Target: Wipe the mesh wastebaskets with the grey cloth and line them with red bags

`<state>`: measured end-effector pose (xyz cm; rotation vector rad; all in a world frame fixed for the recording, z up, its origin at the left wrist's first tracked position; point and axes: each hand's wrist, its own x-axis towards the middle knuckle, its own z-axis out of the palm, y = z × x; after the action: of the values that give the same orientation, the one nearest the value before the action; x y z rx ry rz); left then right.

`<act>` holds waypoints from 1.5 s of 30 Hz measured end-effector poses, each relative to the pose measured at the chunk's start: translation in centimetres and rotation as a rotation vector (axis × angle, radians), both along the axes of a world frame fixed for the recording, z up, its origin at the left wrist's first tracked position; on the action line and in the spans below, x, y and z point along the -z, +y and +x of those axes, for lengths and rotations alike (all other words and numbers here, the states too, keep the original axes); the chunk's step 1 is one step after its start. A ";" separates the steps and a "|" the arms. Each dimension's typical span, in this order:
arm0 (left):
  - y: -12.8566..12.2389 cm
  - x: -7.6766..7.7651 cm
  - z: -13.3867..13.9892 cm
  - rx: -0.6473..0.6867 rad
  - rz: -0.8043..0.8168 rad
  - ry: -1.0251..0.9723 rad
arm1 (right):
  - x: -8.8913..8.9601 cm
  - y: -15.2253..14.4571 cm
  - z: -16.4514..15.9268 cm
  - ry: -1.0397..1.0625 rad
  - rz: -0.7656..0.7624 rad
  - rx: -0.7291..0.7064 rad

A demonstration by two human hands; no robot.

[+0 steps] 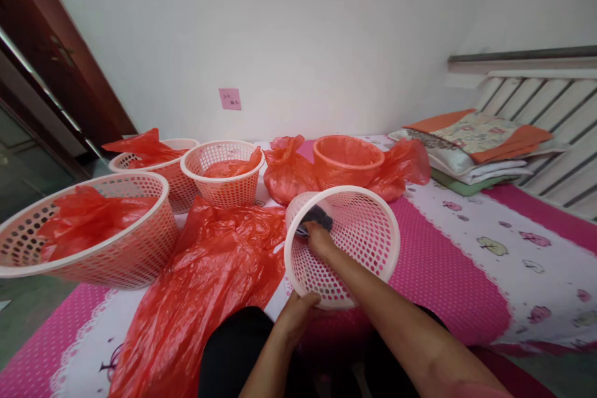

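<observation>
A white perforated plastic basket (368, 239) lies tipped on its side in front of me, its mouth facing me. My left hand (301, 311) grips the lower left of its rim, thumb over the edge. Reaching inside the basket, my right hand (319, 241) holds a dark cloth (318, 216) against the inner wall; its fingertips are partly hidden by the cloth. A crumpled red plastic bag (219, 261) is spread on the bed just left of the basket.
White baskets (140, 230) with red bags stand at left. A red tub (349, 158) sits by the wall between knotted red bags (289, 174). Folded textiles (485, 137) are stacked by a slatted headboard (559, 130). Everything rests on a pink-and-white bedspread (448, 273).
</observation>
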<state>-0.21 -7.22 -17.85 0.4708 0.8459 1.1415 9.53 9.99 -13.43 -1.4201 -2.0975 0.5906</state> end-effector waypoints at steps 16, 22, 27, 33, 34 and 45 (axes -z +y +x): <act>0.1 -2.7 -0.9 0.073 -0.040 -0.051 | 1.8 1.2 -0.5 0.100 -0.349 -0.133; 0.1 -3.5 -1.1 0.085 -0.034 -0.033 | 0.0 -0.9 0.7 0.230 -0.378 -0.215; 0.1 -4.7 -1.2 0.105 -0.018 -0.053 | -1.9 -3.3 1.1 0.350 -0.393 -0.296; 0.3 -4.7 -1.6 0.094 -0.021 -0.108 | -3.7 -6.7 1.9 0.463 -0.438 -0.355; 0.4 -4.7 -1.6 0.086 -0.018 -0.113 | -4.0 -7.4 2.1 0.488 -0.448 -0.368; 0.0 -5.0 -1.5 0.021 -0.032 -0.151 | -6.4 -14.0 6.0 0.084 -0.291 -0.433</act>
<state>-1.68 -7.26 -12.80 0.3621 0.7255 1.1275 15.57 -4.04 -6.98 -1.0559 -2.3335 1.1435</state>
